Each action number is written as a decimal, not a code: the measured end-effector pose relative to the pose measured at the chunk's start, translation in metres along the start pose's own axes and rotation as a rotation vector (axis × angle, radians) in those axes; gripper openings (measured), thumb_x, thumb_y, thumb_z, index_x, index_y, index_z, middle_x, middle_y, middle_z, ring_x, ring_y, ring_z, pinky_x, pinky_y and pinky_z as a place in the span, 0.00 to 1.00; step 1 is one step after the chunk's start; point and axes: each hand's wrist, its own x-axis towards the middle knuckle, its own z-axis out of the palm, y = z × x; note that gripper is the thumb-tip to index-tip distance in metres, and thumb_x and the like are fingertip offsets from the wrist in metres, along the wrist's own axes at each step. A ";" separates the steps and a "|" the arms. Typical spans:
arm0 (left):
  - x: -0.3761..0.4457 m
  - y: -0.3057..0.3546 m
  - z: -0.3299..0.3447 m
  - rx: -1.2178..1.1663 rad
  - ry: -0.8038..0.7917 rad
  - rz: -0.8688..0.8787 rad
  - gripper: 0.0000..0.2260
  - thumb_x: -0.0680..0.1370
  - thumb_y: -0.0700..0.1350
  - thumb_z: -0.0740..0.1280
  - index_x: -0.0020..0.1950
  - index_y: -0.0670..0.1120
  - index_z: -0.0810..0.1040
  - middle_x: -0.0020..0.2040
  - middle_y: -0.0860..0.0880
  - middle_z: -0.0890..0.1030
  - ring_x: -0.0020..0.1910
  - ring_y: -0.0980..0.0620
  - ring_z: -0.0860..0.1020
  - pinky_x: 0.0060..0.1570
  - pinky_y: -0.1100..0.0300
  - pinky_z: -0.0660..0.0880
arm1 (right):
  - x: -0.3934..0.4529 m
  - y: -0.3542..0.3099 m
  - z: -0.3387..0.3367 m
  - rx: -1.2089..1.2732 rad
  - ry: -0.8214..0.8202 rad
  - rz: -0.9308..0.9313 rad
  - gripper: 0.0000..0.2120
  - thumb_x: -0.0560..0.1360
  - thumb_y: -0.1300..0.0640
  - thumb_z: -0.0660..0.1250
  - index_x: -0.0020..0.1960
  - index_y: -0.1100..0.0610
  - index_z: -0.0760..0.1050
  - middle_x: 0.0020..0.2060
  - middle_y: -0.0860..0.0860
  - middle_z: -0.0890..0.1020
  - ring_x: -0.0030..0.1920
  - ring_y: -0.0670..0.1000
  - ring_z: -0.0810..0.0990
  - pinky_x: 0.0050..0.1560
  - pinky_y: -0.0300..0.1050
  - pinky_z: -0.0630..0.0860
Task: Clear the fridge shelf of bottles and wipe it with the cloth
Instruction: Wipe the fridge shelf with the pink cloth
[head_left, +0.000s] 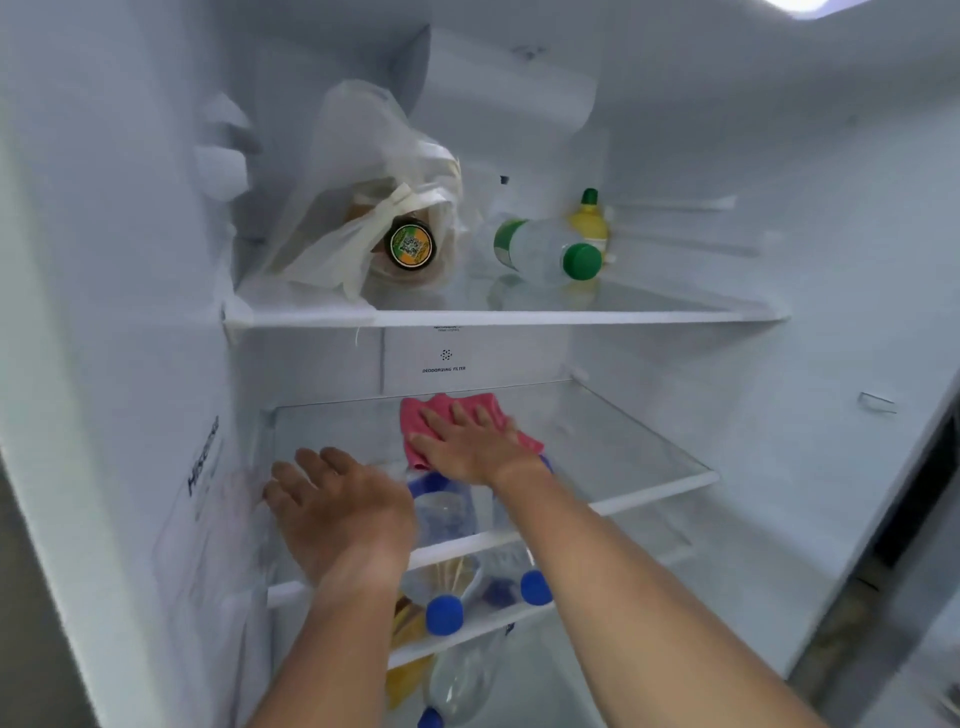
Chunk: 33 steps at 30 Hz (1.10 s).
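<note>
The right hand (470, 447) lies flat, fingers spread, pressing the pink cloth (449, 415) onto the bare glass shelf (623, 447); the left hand (332, 512) rests open at the shelf's left front edge; blue-capped bottles (444, 613) lie on the shelf below; a green-capped bottle (545, 252) lies above.

2 bare forearms in view, no sleeves to the frame edge. Left hand (332, 512) and right hand (470, 447): no gloves, rings, watch or bands visible. Nails short, unpainted where visible.
</note>
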 end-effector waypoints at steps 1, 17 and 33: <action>0.000 0.000 0.001 0.012 0.004 0.006 0.27 0.81 0.49 0.49 0.78 0.38 0.59 0.78 0.38 0.60 0.76 0.35 0.59 0.75 0.43 0.56 | 0.010 -0.009 0.001 0.005 0.000 -0.048 0.30 0.79 0.33 0.43 0.80 0.38 0.44 0.81 0.48 0.45 0.80 0.59 0.42 0.74 0.69 0.37; 0.008 0.002 0.005 -0.020 0.025 -0.030 0.28 0.81 0.51 0.45 0.80 0.41 0.56 0.81 0.41 0.56 0.78 0.37 0.56 0.76 0.43 0.54 | 0.013 0.154 -0.027 0.020 0.082 0.369 0.37 0.80 0.33 0.45 0.82 0.52 0.43 0.82 0.50 0.45 0.81 0.54 0.45 0.78 0.56 0.44; -0.036 -0.014 -0.022 -0.321 0.095 0.022 0.15 0.78 0.42 0.60 0.62 0.38 0.76 0.61 0.39 0.79 0.64 0.39 0.75 0.63 0.48 0.71 | -0.114 0.049 0.016 0.027 0.111 0.072 0.29 0.80 0.37 0.40 0.80 0.39 0.46 0.81 0.40 0.45 0.81 0.54 0.46 0.75 0.66 0.41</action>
